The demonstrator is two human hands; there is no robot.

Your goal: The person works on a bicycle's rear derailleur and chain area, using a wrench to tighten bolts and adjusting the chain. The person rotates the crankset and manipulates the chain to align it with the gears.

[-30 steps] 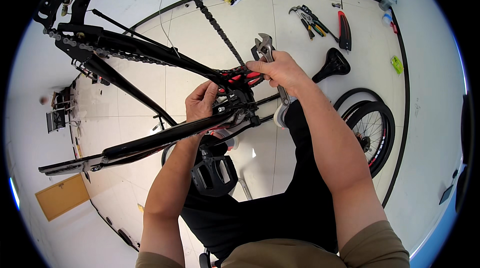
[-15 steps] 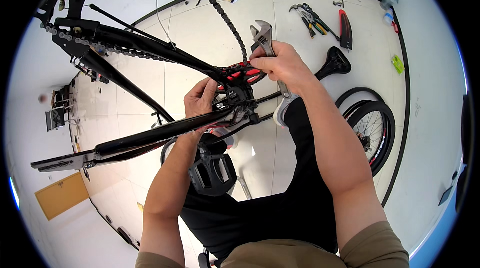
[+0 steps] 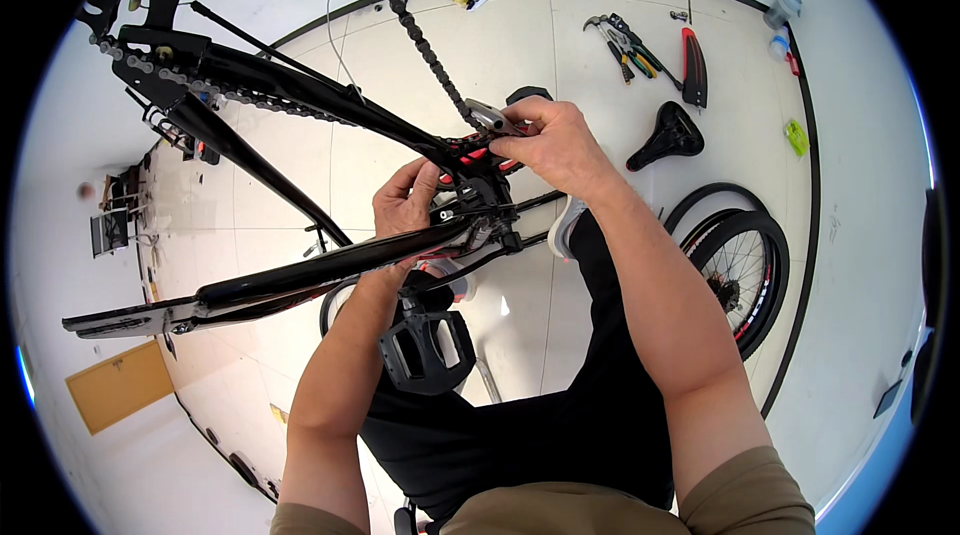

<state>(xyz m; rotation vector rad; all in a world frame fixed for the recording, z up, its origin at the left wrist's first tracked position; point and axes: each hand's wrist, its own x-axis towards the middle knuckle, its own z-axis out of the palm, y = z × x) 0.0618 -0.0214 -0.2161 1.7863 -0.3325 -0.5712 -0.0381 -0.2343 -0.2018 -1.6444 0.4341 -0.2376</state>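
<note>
A black bike frame (image 3: 300, 275) reaches in from the left, with a red chainring (image 3: 470, 150) at its crank area. From the top a bike chain (image 3: 415, 35) slants down to the chainring. My right hand (image 3: 555, 140) is closed around an adjustable wrench (image 3: 487, 116); its silver head lies by the chain's lower end, and the handle is mostly hidden. My left hand (image 3: 405, 200) is at the near left side of the chainring, thumb and fingers bent together; what they pinch is hidden. A black pedal (image 3: 428, 350) hangs below my left wrist.
On the floor at the far right lie a hammer and pliers (image 3: 625, 45), a red-black folding saw (image 3: 692, 65) and a saddle (image 3: 668, 135). Bike wheels (image 3: 745, 265) rest right of my right forearm. A loose thin cable (image 3: 335, 35) arcs beside the chain.
The wrench has swung from standing upright to lying low against the chain by the chainring, my right hand turning with it. My left hand has barely shifted.
</note>
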